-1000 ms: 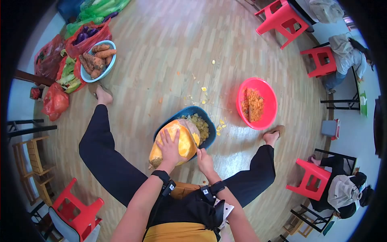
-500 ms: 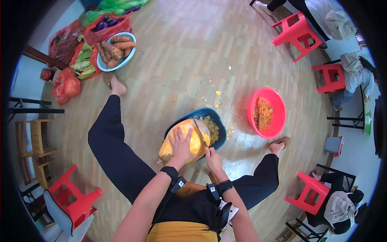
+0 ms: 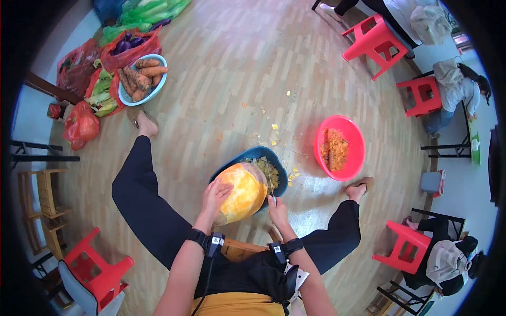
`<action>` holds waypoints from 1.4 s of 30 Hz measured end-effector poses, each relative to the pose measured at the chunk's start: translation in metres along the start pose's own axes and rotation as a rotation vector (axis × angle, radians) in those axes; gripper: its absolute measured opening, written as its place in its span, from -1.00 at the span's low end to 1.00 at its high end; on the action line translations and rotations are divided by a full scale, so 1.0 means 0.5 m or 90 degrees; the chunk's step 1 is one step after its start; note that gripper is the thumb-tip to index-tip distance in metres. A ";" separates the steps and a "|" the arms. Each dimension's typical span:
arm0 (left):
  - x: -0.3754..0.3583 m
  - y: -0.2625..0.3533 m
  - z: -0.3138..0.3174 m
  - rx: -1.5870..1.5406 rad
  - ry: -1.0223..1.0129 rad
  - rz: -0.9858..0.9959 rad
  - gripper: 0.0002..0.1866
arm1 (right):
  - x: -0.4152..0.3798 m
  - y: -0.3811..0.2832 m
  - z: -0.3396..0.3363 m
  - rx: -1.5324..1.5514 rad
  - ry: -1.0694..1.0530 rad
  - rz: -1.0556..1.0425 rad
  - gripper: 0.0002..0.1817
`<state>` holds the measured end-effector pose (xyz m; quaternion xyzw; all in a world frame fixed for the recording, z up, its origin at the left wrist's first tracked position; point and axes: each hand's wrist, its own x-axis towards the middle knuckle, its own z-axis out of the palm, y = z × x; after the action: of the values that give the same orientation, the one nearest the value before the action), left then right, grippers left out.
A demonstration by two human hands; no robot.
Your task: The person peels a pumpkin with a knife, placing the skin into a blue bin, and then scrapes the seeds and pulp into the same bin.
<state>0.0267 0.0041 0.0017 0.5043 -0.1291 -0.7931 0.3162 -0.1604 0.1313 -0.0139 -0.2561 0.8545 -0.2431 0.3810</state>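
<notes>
A large, partly peeled pumpkin (image 3: 245,193) leans over a dark blue basin (image 3: 283,189), its bared surface yellow-orange. My left hand (image 3: 215,194) lies on the pumpkin's left side, fingers stretched over the flesh. In my right hand (image 3: 278,209) is a knife (image 3: 270,184), gripped by its handle at the pumpkin's right edge. The thin blade points away from me and is partly hard to make out. Pale peelings (image 3: 268,167) fill the far right part of the basin.
A pink basin (image 3: 360,150) with orange shreds stands to the right. Scattered scraps (image 3: 274,127) lie on the floor. At the far left are a basket of carrots (image 3: 138,79) and bags of vegetables (image 3: 104,95). Red stools (image 3: 403,247) and seated people line the right side.
The pumpkin has turned and tilted, its tapered end swinging towards me. My left hand has slid from its top to its left side. The knife has shifted off the peeled face to its right edge.
</notes>
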 end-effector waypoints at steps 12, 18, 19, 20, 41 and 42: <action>-0.031 -0.043 0.076 1.262 0.146 0.240 0.13 | -0.031 -0.029 -0.043 -0.038 -0.088 -0.040 -0.67; -0.035 -0.059 0.050 1.271 0.159 0.308 0.16 | -0.026 -0.011 -0.033 -0.147 -0.024 -0.054 -0.65; -0.035 -0.060 0.050 1.272 0.158 0.303 0.16 | -0.035 -0.030 -0.034 -0.148 -0.027 -0.051 -0.65; -0.035 -0.061 0.051 1.273 0.155 0.297 0.16 | -0.045 -0.048 -0.036 -0.181 -0.044 -0.054 -0.66; -0.026 -0.059 0.074 1.273 0.169 0.314 0.17 | -0.014 -0.033 0.012 -0.404 -0.014 -0.151 -0.70; -0.027 -0.059 0.076 1.275 0.172 0.317 0.17 | -0.011 -0.032 0.014 -0.411 -0.006 -0.162 -0.70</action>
<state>-0.0139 0.0305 0.0133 0.5797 -0.7924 -0.1718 -0.0807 -0.1479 0.1213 -0.0055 -0.4688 0.8469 -0.0045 0.2511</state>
